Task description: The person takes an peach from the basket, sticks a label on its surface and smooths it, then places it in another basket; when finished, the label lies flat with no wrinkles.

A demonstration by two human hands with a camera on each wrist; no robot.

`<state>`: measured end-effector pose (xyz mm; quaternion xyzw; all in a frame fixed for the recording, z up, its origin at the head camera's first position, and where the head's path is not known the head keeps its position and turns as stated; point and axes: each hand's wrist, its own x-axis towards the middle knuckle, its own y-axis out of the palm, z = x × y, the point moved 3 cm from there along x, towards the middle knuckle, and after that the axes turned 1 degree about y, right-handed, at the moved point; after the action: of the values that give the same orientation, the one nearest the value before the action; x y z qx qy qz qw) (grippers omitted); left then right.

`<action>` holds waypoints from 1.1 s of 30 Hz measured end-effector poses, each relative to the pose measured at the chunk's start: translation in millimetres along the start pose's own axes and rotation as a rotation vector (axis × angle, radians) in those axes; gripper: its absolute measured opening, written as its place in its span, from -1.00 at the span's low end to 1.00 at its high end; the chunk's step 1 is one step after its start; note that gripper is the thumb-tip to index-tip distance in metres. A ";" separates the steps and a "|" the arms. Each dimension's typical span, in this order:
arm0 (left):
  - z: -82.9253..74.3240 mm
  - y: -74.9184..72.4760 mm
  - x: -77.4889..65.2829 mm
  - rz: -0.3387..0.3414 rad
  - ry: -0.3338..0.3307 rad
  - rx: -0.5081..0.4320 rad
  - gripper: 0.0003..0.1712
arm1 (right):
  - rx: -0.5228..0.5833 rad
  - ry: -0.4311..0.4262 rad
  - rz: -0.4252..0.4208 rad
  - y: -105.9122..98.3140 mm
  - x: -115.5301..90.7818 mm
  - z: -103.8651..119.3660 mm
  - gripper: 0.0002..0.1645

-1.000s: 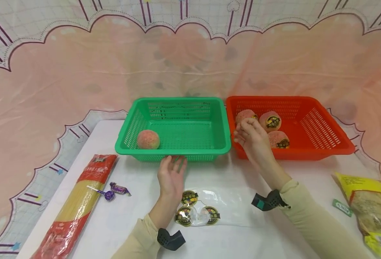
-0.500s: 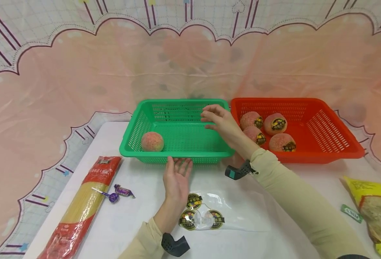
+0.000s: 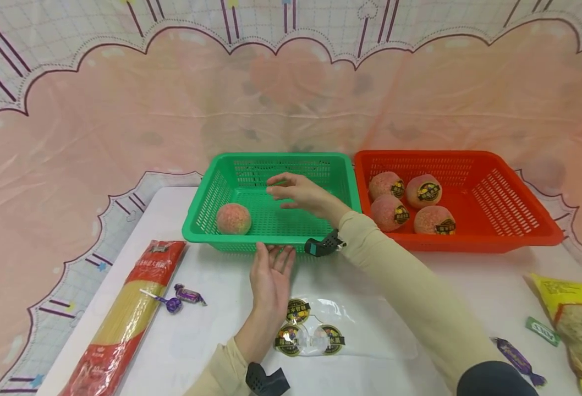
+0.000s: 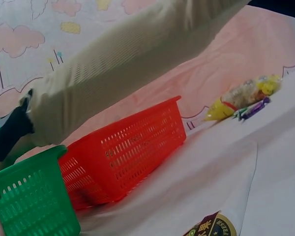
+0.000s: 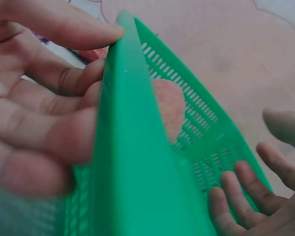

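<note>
A peach (image 3: pixel 234 219) lies at the left end of the green basket (image 3: pixel 271 240). My right hand (image 3: pixel 301 193) hovers over that basket to the right of the peach, fingers loosely bent and holding nothing. Below the front rim, my left hand (image 3: pixel 271 278) has its fingers against the outer wall; in the right wrist view its thumb tip meets the rim. Several peaches with black-and-gold stickers, one a peach (image 3: pixel 389 213) near the front, fill the left part of the red basket (image 3: pixel 484 242). Only a fingertip of the left hand shows in the left wrist view.
A clear plastic sheet with round stickers (image 3: pixel 330 333) lies before the baskets. On the left are a spaghetti pack (image 3: pixel 127 313), a lollipop (image 3: pixel 173 304) and a wrapped candy (image 3: pixel 189 295). Rightward lie a yellow bag (image 3: pixel 580 324), a green packet (image 3: pixel 542 331) and another purple candy (image 3: pixel 519 361).
My right hand has moved left from the red basket to above the green one, uncovering a peach at the red basket's front left. The left hand stays at the green basket's front.
</note>
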<state>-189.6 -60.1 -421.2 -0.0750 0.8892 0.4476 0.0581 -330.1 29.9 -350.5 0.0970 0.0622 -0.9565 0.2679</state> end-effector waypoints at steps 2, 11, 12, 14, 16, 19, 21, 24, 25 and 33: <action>0.1 -0.4 0.4 -0.007 -0.008 0.004 -0.65 | 0.018 0.042 0.019 6.7 8.2 -1.3 -0.52; 0.3 -2.6 -1.3 -0.066 -0.037 -0.011 -0.66 | 0.016 0.165 0.059 39.8 37.1 -1.5 -0.51; 0.4 -2.6 -1.4 -0.069 -0.040 -0.012 -0.66 | 0.011 0.185 0.063 43.2 39.8 -2.3 -0.51; 0.4 -2.2 -1.2 -0.072 -0.045 -0.015 -0.63 | 0.002 0.221 0.068 49.3 44.5 -3.7 -0.50; 0.7 -1.7 -0.6 -0.068 -0.047 -0.020 -0.59 | -0.013 0.249 0.076 53.9 48.3 -5.1 -0.48; 1.3 -1.0 0.1 -0.066 -0.047 -0.025 -0.54 | -0.037 0.284 0.100 60.5 53.0 -7.3 -0.42; 1.4 -0.7 0.3 -0.067 -0.043 -0.021 -0.55 | -0.055 0.297 0.117 64.2 55.5 -8.3 -0.39; 2.2 -0.7 -0.2 -0.071 -0.040 -0.012 -0.60 | -0.074 0.303 0.124 68.3 57.7 -9.3 -0.38; 2.2 -0.9 -0.3 -0.070 -0.040 -0.010 -0.63 | -0.078 0.304 0.124 69.2 58.3 -9.5 -0.38; 2.7 -1.2 -0.9 -0.071 -0.047 -0.017 -0.67 | -0.086 0.295 0.077 70.3 57.3 -9.2 -0.42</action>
<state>-188.4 -58.6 -423.6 -0.0963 0.8805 0.4545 0.0940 -339.8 -56.9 -376.7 0.2272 0.1380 -0.9173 0.2964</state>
